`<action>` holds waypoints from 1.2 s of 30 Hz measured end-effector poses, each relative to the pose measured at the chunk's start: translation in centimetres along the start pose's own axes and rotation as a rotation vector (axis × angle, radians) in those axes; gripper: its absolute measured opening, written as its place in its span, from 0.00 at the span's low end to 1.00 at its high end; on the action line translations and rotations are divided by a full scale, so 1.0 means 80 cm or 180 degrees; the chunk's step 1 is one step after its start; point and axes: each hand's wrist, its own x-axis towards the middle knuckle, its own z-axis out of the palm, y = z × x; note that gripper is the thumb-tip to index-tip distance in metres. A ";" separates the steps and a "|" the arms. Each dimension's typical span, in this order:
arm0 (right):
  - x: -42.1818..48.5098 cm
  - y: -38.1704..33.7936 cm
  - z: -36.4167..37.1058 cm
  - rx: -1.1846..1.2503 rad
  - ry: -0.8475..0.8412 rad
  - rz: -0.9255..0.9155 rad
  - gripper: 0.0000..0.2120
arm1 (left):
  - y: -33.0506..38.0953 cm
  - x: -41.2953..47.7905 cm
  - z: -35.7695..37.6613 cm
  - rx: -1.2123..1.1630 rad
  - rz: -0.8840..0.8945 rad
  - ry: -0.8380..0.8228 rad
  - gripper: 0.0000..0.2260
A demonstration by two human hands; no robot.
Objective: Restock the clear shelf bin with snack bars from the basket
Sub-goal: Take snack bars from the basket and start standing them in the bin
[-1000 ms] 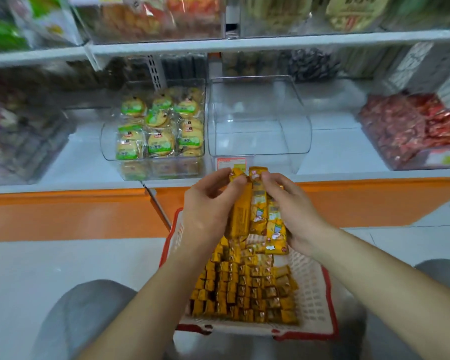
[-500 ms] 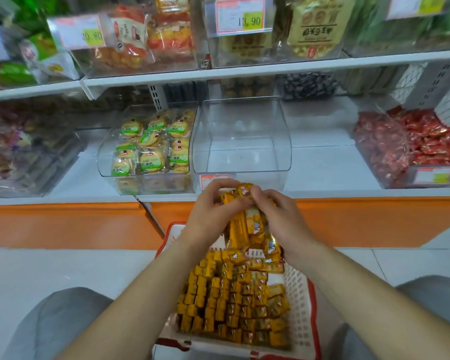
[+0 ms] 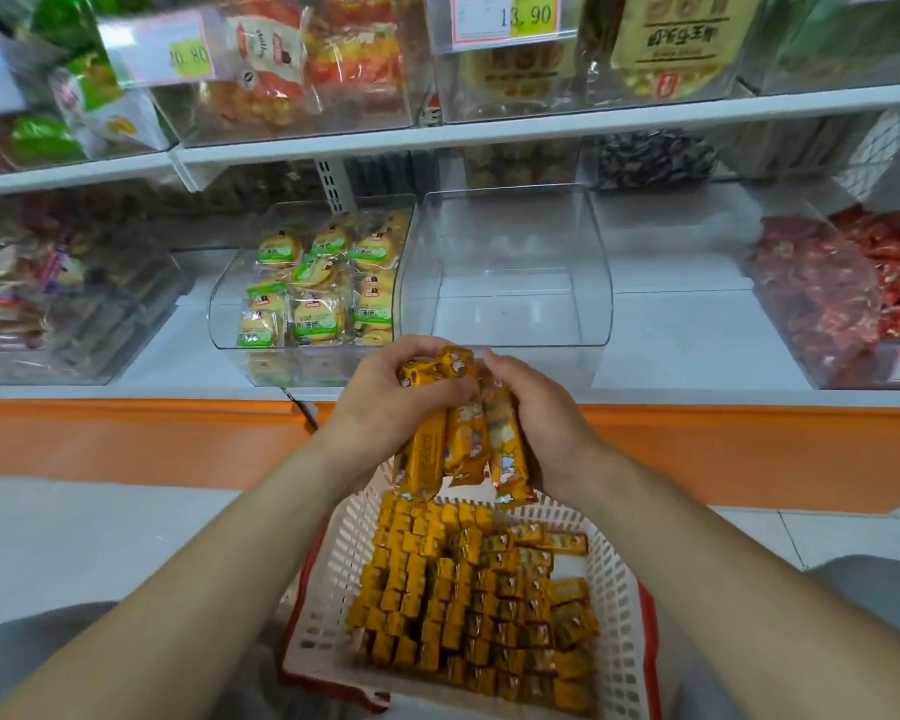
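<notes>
Both hands grip one bundle of yellow snack bars (image 3: 455, 444) between them, held upright above the basket's far end. My left hand (image 3: 385, 397) curls round the bundle's left side and top. On the right side, my right hand (image 3: 533, 423) wraps the bars. The bundle sits just below the front lip of the clear shelf bin (image 3: 510, 272), which holds nothing. The white basket (image 3: 619, 589) with a red rim lies on the floor between my knees, packed with several rows of yellow bars (image 3: 463, 600).
A clear bin of green-labelled round cakes (image 3: 315, 288) stands left of the clear shelf bin. A bin of red-wrapped sweets (image 3: 827, 288) is at the right. An upper shelf (image 3: 541, 127) overhangs the bins. An orange band (image 3: 126, 433) fronts the shelf base.
The hands have risen with the bundle of bars toward the bin's front lip and closed tighter round it. The camera has tilted up, showing more of the upper shelf.
</notes>
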 end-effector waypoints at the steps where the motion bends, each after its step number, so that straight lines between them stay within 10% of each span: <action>1: 0.003 0.000 0.001 0.0299 -0.0154 0.0090 0.17 | -0.003 0.005 -0.011 0.0104 0.0009 -0.0061 0.12; 21: 0.050 -0.005 -0.024 0.0363 0.0107 0.0080 0.23 | -0.027 0.074 -0.073 -0.0277 0.0090 0.0405 0.14; 36: 0.232 -0.087 -0.019 -0.2067 0.1330 -0.1369 0.21 | -0.034 0.103 -0.128 -0.0028 0.0401 0.0986 0.18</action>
